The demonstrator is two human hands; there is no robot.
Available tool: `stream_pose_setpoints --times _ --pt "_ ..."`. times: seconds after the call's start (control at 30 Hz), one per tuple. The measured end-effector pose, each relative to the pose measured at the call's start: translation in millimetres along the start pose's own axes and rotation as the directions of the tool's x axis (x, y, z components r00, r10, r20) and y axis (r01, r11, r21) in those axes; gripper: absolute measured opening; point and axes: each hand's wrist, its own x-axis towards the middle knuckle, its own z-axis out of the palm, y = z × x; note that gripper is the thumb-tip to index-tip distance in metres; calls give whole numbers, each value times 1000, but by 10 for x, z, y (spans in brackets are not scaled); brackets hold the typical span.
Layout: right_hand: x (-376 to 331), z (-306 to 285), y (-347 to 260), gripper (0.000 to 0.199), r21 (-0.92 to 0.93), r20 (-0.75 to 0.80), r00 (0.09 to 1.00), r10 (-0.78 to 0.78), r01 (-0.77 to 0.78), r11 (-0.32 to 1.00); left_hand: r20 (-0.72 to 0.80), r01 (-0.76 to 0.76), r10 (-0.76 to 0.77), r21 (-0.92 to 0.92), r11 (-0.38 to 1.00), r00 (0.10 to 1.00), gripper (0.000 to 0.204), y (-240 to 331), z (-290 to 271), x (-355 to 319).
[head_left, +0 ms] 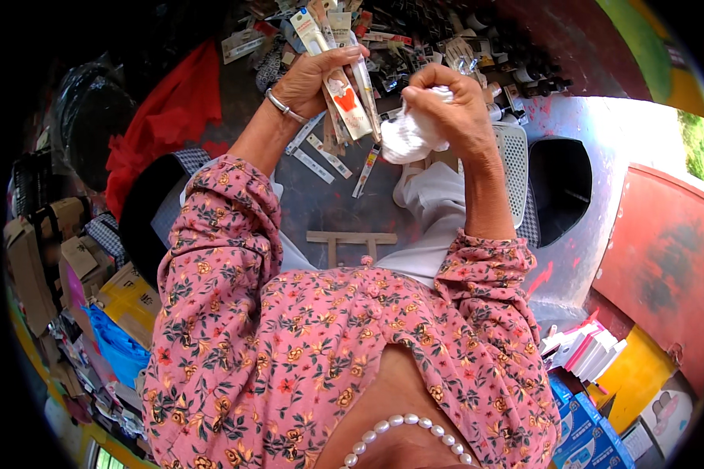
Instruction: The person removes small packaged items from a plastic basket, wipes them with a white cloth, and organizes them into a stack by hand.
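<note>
My left hand (305,82), with a bracelet at its wrist, is closed around a bundle of long, slim packages (346,105). The front one is pale with a red figure printed on it. Just to the right, my right hand (460,109) grips a crumpled white cloth (411,139) that hangs close beside the lower ends of the bundle. Under the hands, several similar slim packages (330,156) lie loose on a dark surface. Another narrow package (365,172) lies slanted below the cloth.
A mixed heap of small packages and dark bottles (524,74) spreads across the far side. To the right stand a white perforated basket (512,168) and a black container (562,191). Red sheeting (172,109) and cardboard boxes (129,301) are at left; blue boxes (590,438) sit lower right.
</note>
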Motion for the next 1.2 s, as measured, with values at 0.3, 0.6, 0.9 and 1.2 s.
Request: stream_pose_setpoints --times 0.3,0.6,0.9,1.2 --pt "54 232 167 16 -285 -31 992 -122 108 952 -94 -47 59 125 991 994 23 -49 83 1" --pt "13 185 -30 13 -181 155 988 -1 29 983 -142 -35 60 175 984 988 24 -68 19 -7" --pt "-107 -161 -105 16 -52 560 821 113 -101 993 -153 -129 147 123 984 977 28 52 27 -32" --pt "84 -159 182 6 332 -182 983 25 37 942 -8 -55 60 301 952 998 32 -71 -141 -14"
